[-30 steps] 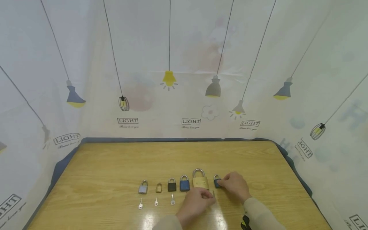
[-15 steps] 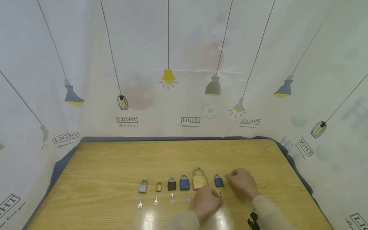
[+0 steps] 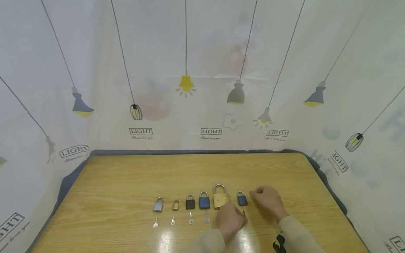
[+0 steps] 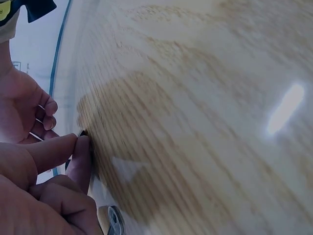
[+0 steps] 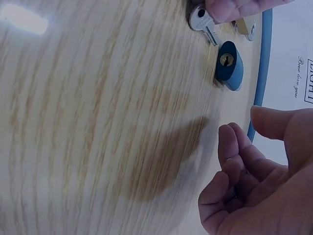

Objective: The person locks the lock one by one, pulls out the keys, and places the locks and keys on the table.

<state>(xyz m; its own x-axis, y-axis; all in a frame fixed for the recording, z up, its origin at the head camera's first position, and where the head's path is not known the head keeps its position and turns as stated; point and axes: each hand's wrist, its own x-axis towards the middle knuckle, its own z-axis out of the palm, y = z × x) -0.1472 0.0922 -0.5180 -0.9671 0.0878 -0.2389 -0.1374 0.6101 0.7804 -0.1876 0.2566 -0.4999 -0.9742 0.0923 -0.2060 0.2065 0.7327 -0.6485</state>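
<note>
My left hand [image 3: 230, 218] pinches a silver key [image 5: 201, 20] between thumb and finger, low over the table just in front of the small blue padlock [image 3: 242, 199]. In the right wrist view the key points toward this padlock's keyhole but stays apart from it. My right hand [image 3: 267, 201] is just right of the padlock, fingers loosely bent, holding nothing. The big brass padlock [image 3: 221, 200] stands behind my left hand. Further left in the row come a larger blue padlock [image 3: 204, 201], a black padlock [image 3: 190, 202], a small brass padlock [image 3: 175, 205] and a silver padlock [image 3: 158, 205].
Several keys lie before the left padlocks, among them one key [image 3: 207, 216] below the larger blue padlock and another key [image 3: 155, 222] at the far left. The wooden table [image 3: 120, 179] is bordered by a printed cloth [image 3: 171, 116] at the back and sides.
My right hand has let go of the small blue padlock and drawn off to the right. My left hand has moved right with the key, uncovering the key below the larger blue padlock.
</note>
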